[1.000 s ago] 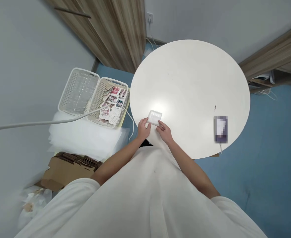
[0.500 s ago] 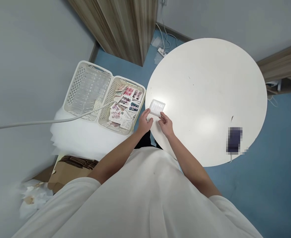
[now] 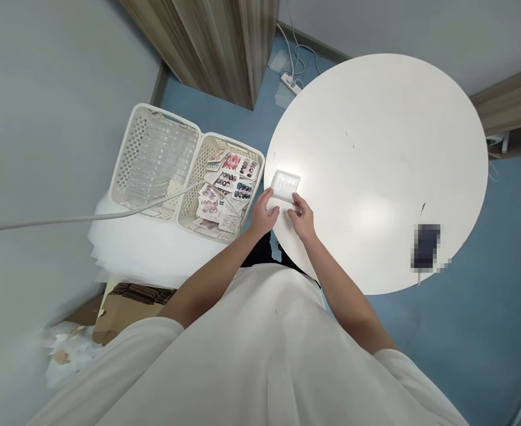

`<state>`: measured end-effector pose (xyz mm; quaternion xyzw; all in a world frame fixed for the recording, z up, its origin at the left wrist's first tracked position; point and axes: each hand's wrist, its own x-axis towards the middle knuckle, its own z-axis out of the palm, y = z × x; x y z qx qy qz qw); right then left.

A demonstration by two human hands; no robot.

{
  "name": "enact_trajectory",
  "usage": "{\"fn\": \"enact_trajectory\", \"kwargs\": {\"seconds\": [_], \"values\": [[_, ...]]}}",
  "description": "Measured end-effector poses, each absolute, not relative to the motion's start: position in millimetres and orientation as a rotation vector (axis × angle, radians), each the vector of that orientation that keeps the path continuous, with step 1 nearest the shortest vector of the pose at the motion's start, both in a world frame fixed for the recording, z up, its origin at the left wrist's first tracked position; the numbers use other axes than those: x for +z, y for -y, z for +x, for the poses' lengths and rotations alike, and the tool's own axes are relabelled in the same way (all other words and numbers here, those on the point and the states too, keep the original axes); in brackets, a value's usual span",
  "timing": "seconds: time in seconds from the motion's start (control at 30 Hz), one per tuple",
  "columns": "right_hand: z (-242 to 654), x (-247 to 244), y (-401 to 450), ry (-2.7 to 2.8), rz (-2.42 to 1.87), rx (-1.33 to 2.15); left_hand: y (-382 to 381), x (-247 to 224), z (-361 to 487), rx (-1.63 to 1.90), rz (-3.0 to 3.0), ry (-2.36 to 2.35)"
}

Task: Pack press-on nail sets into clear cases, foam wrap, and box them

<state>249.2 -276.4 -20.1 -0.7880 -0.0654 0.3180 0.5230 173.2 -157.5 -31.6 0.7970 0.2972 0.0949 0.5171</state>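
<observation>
A small translucent white plastic tray (image 3: 286, 185) with raised ribs lies on the white round table (image 3: 376, 142), near its left edge. My left hand (image 3: 263, 214) is at the tray's near left corner, fingertips touching it, thumb spread away. At the near right corner, the fingertips of my right hand (image 3: 302, 218) touch the edge, and that thumb is also apart from the fingers. Neither hand wraps around the tray. To the left, a white basket (image 3: 126, 148) holds stacked clear plastic cases (image 3: 163, 160). Beside it, another white basket (image 3: 192, 195) holds cards of press-on nails (image 3: 227, 180).
A dark pixelated object (image 3: 425, 246) with a cable lies at the table's right. A pale cable (image 3: 83, 218) crosses over the baskets. White foam sheets (image 3: 140, 248) lie below the baskets, with brown cardboard (image 3: 125, 313) nearer. A power strip (image 3: 290, 84) sits on the floor.
The view has shifted slightly, so the table appears further right and higher. Both hands remain at the tray's near corners, with their fingers a little more spread.
</observation>
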Motion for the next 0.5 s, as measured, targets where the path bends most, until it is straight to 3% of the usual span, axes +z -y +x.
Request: {"fn": "enact_trajectory", "kwargs": {"seconds": [0.5], "values": [[261.7,-25.7,265.9,0.219,-1.888,0.708,142.9,-23.6,190.3,0.128,1.990,-0.648]]}}
